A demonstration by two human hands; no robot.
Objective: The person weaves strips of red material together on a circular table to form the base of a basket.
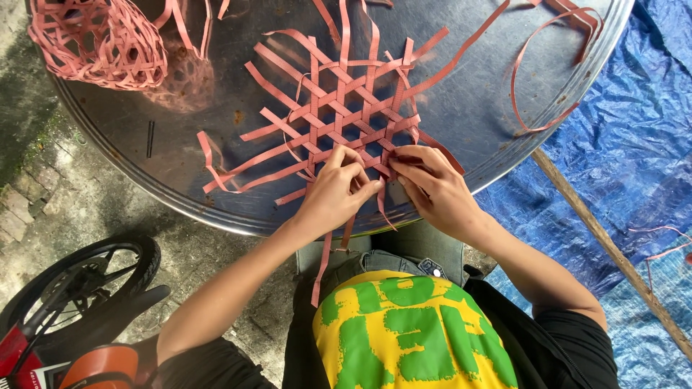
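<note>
Pink strip lattice (339,108) lies just ahead of both hands, left hand (333,193) and right hand (432,189) each pinching strips at its near edge.

top edge cuts off the woven basket (97,39) and strip ends.

I am sitting outdoors, in what looks like a yard used as a small craft spot. A round metal table (504,108) stands on worn paving stones (29,209) with moss in the cracks. A blue tarpaulin (620,158) covers the ground on my right, with a wooden pole (613,248) lying across it. A bicycle wheel (79,281) is parked on my left.
</note>
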